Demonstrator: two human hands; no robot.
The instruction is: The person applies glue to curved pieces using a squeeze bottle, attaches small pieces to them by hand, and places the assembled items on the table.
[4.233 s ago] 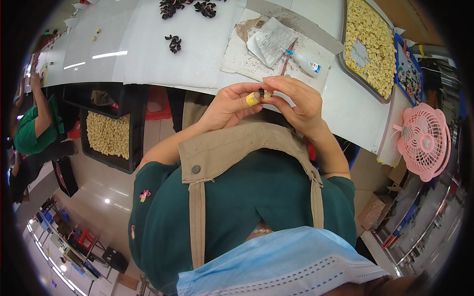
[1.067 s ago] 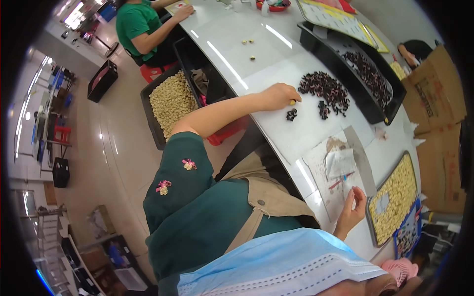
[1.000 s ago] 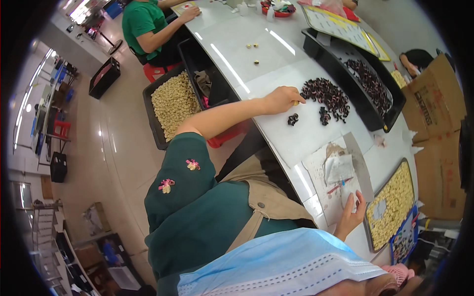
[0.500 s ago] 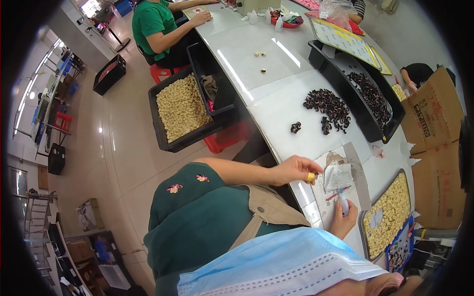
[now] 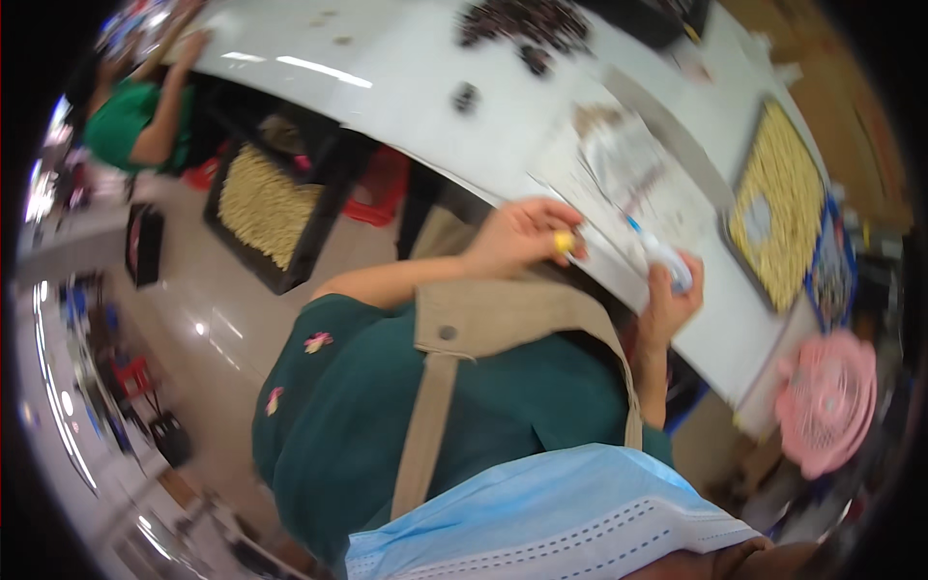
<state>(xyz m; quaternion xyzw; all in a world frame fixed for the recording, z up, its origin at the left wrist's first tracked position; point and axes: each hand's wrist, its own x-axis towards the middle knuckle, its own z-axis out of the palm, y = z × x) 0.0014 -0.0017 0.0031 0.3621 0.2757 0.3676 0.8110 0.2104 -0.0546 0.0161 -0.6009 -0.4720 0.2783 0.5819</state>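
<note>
My left hand is held at the table's near edge, fingers curled together. A small yellow bit shows at its fingertips; blur hides whether it is pinched or wrapped round a finger. To its right, my right hand grips a small white squeeze bottle, its blue tip tilted up and left. Beyond the hands, a stained board lies on the table with a crumpled white sheet on it. Farther off are a pile of dark curled pieces and a small clump apart from it.
Right of the board stands a tray of pale yellow pieces, with a blue tray beside it. A pink fan is at the lower right. At left are a black crate, a red stool and a person in green.
The whole view has swung, bringing the pink fan in. My left hand has drawn back from the sheet toward my body; the bottle is still in my right hand, its tip farther from my left fingers.
</note>
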